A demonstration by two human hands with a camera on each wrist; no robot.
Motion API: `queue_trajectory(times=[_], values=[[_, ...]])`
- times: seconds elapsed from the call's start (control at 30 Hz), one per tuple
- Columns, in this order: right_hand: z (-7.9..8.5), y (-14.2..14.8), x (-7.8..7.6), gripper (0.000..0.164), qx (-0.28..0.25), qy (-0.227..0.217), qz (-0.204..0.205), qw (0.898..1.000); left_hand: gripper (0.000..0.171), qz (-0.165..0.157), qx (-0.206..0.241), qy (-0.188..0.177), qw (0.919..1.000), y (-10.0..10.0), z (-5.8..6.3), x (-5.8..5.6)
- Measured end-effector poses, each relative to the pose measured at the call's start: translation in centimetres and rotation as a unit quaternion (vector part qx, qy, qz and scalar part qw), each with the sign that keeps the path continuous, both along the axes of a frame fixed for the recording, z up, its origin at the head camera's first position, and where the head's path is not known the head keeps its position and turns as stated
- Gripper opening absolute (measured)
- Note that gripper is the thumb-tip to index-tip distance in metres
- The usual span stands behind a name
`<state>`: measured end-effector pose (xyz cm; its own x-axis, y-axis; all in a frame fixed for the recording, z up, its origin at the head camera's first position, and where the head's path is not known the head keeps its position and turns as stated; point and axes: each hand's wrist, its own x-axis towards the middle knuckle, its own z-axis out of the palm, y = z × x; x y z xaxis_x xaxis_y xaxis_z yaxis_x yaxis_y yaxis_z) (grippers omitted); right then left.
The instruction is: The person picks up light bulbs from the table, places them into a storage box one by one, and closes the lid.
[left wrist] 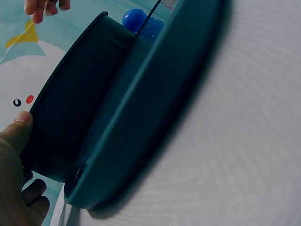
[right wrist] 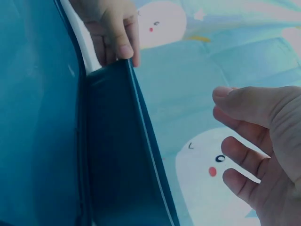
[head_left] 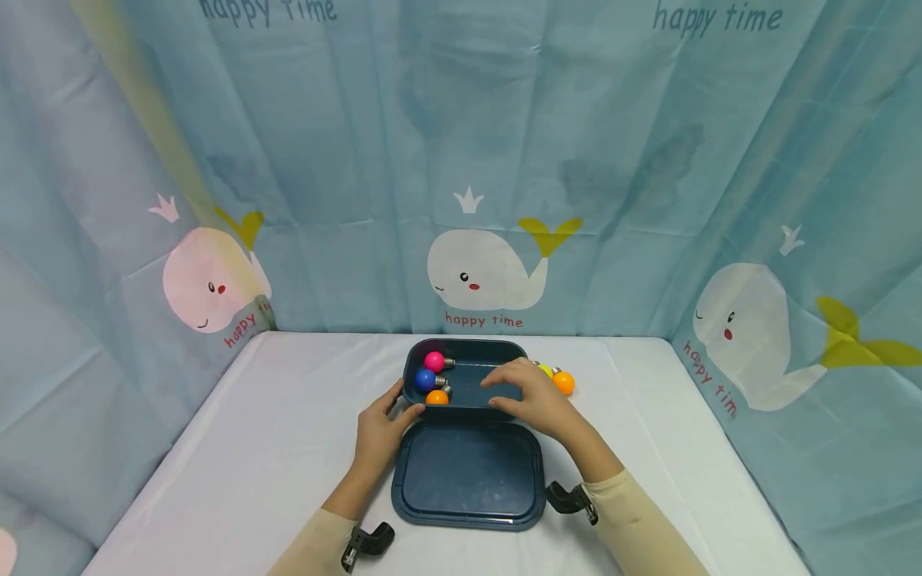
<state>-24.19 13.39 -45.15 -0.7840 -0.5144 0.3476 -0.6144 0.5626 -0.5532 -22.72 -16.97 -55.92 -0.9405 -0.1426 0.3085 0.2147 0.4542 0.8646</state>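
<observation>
A dark blue plastic box [head_left: 471,413] stands on the table, holding a pink bulb [head_left: 434,362], a blue bulb [head_left: 426,380] and an orange bulb [head_left: 437,398] along its left side. My left hand [head_left: 379,428] grips the box's near left corner, thumb at the front wall and fingers along the side. Above the box's right part hovers my right hand [head_left: 536,398], fingers loosely bent; the right wrist view shows nothing between thumb and fingers. Beyond it, right of the box, lie a yellow bulb [head_left: 546,370] and another orange bulb [head_left: 564,383], partly hidden by the hand.
The dark blue lid [head_left: 470,474] lies flat directly in front of the box. A white cloth covers the table [head_left: 274,448]. Light blue curtains [head_left: 346,160] printed with whales hang behind it and at both sides.
</observation>
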Motion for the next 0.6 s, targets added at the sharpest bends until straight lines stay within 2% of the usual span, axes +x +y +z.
queue_trajectory(times=[0.27, 0.6], values=[[-0.7, 0.8, 0.7, 0.028, -0.016, -0.018, -0.014, 1.000, 0.074, 0.001, -0.004, 0.005, 1.0000, 0.0, 0.0, 0.0], [-0.6, 2.0, 0.5, 0.030, -0.027, 0.025, -0.004, 0.999, 0.074, 0.002, -0.006, 0.010, 0.9999, 0.1, 0.1, 0.0]])
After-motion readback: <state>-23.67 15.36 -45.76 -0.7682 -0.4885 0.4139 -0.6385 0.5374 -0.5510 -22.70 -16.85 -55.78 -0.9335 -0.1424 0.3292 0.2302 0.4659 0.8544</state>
